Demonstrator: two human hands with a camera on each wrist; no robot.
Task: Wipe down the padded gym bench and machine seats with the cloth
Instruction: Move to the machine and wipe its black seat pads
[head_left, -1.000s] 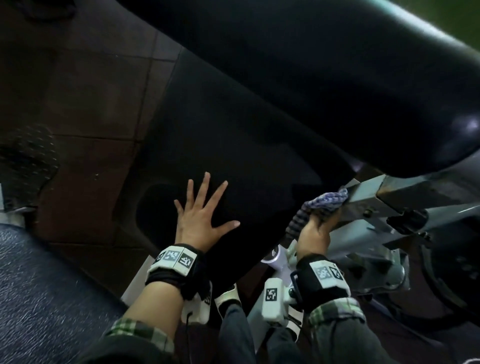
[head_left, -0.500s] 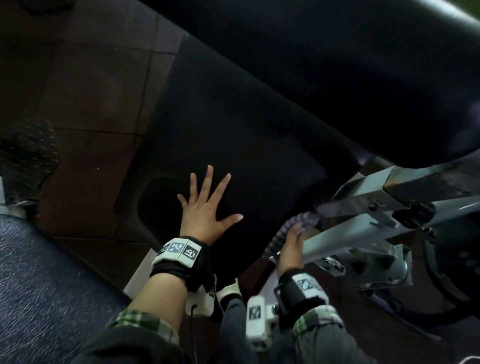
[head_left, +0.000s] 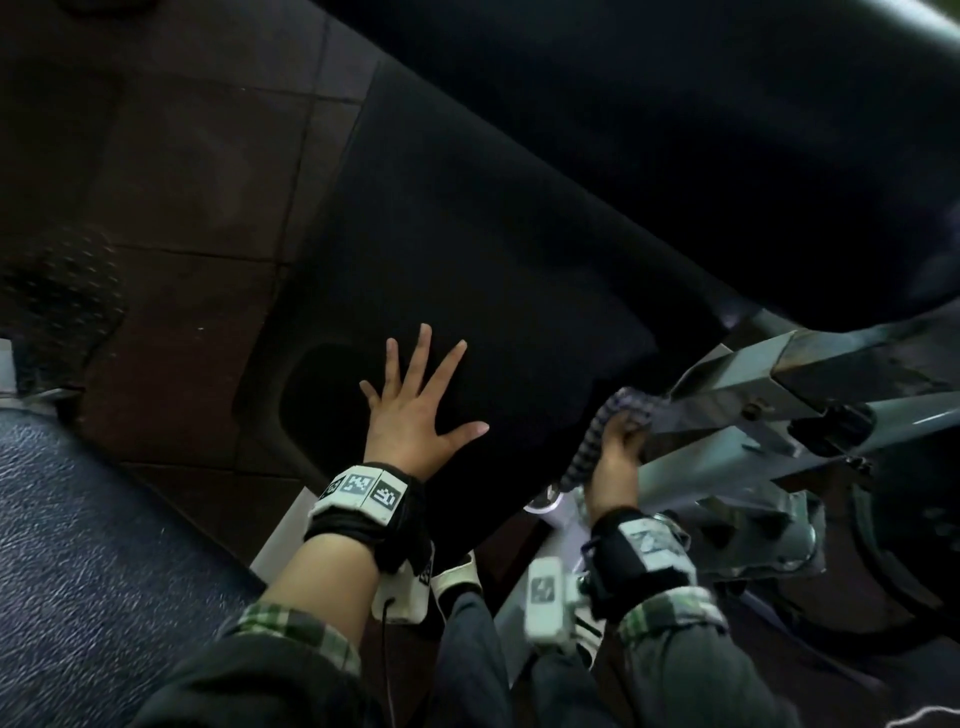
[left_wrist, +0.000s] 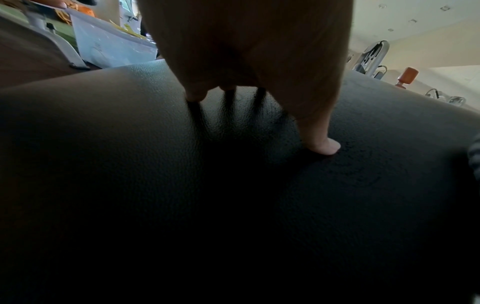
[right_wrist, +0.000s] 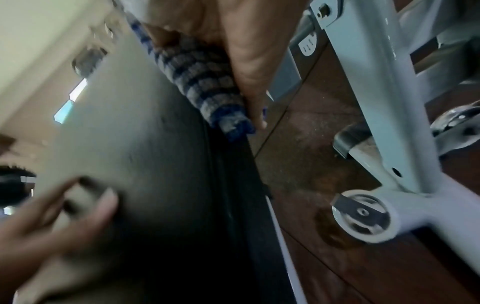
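Observation:
A black padded seat (head_left: 467, 249) fills the middle of the head view, with a long black back pad (head_left: 675, 130) above it. My left hand (head_left: 415, 410) lies flat on the seat's near part, fingers spread and straight; the left wrist view shows its thumb and fingertips pressing the textured pad (left_wrist: 233, 185). My right hand (head_left: 618, 436) grips a blue-and-grey striped cloth (head_left: 597, 431) against the seat's right side edge. In the right wrist view the cloth (right_wrist: 205, 82) is bunched under the fingers along that edge.
The grey metal frame (head_left: 753, 415) of the bench stands just right of my right hand, with a round joint (right_wrist: 363, 214) low on it. Brown floor tiles (head_left: 182, 182) lie to the left. A blue textured pad (head_left: 78, 545) is at the lower left.
My right hand has drawn the cloth down and toward me along the seat's right edge, away from the frame bracket. The left hand stays flat on the seat.

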